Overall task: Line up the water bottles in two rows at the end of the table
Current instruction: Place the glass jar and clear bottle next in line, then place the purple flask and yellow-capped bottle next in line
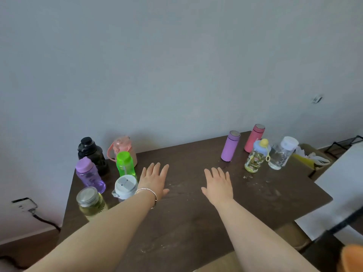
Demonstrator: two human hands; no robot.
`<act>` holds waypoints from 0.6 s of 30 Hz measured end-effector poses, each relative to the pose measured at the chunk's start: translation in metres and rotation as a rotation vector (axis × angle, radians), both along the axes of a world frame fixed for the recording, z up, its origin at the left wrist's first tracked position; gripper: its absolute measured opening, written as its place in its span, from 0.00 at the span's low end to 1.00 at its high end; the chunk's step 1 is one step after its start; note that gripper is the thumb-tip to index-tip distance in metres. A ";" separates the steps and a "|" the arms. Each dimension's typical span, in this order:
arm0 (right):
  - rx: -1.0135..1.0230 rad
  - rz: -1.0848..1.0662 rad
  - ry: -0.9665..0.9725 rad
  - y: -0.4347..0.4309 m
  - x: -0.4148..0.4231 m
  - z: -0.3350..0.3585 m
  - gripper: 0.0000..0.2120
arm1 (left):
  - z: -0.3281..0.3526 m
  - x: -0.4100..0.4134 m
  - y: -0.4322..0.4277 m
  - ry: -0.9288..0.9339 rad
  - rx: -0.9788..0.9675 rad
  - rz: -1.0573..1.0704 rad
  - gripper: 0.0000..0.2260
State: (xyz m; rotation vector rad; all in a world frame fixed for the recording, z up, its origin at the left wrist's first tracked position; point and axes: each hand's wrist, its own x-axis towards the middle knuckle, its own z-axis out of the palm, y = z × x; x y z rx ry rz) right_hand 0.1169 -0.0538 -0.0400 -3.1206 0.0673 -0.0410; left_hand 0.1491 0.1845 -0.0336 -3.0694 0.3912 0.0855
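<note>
Both my hands lie flat and empty on the dark brown table (186,222), fingers spread: my left hand (154,180) and my right hand (218,185). Left of my left hand stand several bottles in two rows: a black jug (91,154), a pink jug (122,149), a purple bottle (89,174), a green bottle (125,163), a white-lidded bottle (125,186) and a yellowish jar (91,202). At the far right stand a lilac flask (230,146), a pink flask (254,138), a patterned child's bottle (256,157) and a clear bottle (282,153).
The table's far edge meets a grey wall. A wall socket with a black cable (25,205) sits low on the left. A brown bin with a yellow and white bag (312,158) stands beyond the table's right end, beside a white surface (343,183).
</note>
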 end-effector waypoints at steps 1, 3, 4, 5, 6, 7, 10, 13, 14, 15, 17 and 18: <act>0.008 -0.011 0.001 -0.018 0.000 0.000 0.33 | -0.001 0.001 -0.016 0.001 0.007 0.002 0.41; 0.020 -0.033 0.001 -0.056 -0.001 0.000 0.33 | -0.005 0.004 -0.049 0.012 0.008 0.014 0.40; 0.029 -0.047 -0.001 -0.076 0.000 0.000 0.34 | -0.006 0.004 -0.066 0.021 0.005 0.021 0.40; 0.039 -0.062 -0.005 -0.096 0.000 -0.001 0.34 | -0.008 0.005 -0.083 0.029 0.006 0.025 0.40; 0.049 -0.075 -0.009 -0.116 0.000 -0.002 0.34 | -0.009 0.007 -0.101 0.035 0.011 0.027 0.40; 0.057 -0.086 -0.012 -0.135 0.001 -0.003 0.34 | -0.011 0.008 -0.118 0.040 0.014 0.029 0.40; 0.080 -0.105 -0.027 -0.188 0.005 -0.004 0.35 | -0.010 0.013 -0.170 0.045 -0.017 0.054 0.39; 0.116 -0.112 -0.043 -0.230 0.011 -0.003 0.36 | -0.008 0.017 -0.213 0.044 -0.057 0.078 0.39; 0.128 -0.112 -0.051 -0.242 0.014 -0.002 0.36 | -0.007 0.019 -0.225 0.040 -0.062 0.077 0.39; 0.140 -0.114 -0.063 -0.253 0.017 -0.002 0.37 | -0.005 0.022 -0.236 0.037 -0.065 0.074 0.39; 0.160 -0.116 -0.083 -0.272 0.024 0.000 0.37 | -0.001 0.030 -0.253 0.030 -0.076 0.068 0.39; 0.163 -0.116 -0.091 -0.279 0.028 0.001 0.37 | 0.001 0.035 -0.260 0.028 -0.084 0.068 0.39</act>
